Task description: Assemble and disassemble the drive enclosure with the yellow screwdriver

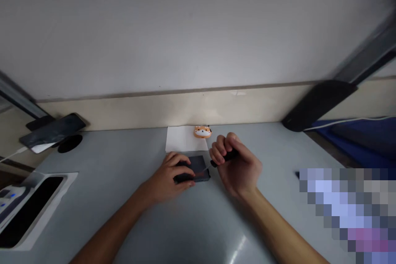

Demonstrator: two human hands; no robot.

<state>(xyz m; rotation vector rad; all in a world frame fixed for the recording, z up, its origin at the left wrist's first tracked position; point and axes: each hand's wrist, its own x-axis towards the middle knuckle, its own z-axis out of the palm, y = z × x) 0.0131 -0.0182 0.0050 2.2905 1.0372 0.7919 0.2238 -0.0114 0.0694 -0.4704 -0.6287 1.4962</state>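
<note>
A dark, flat rectangular box (198,163) lies on the grey desk, its kind unclear. My left hand (171,175) grips it from the left, thumb and fingers curled over its top and near edge. In my right hand (239,167) is a screwdriver (231,155) with a black handle, held in a closed fist. Its thin metal shaft slants down to the left, and the tip reaches the top of the box near my left fingertips. Whether the tip touches a screw, I cannot tell.
Behind the box lies white paper (182,139) with an orange-and-white animal-face case (203,132) on it. A phone (55,130) leans at the back left, near a cable hole (70,143). A black-topped device (34,210) sits at left. A pixelated patch covers the right.
</note>
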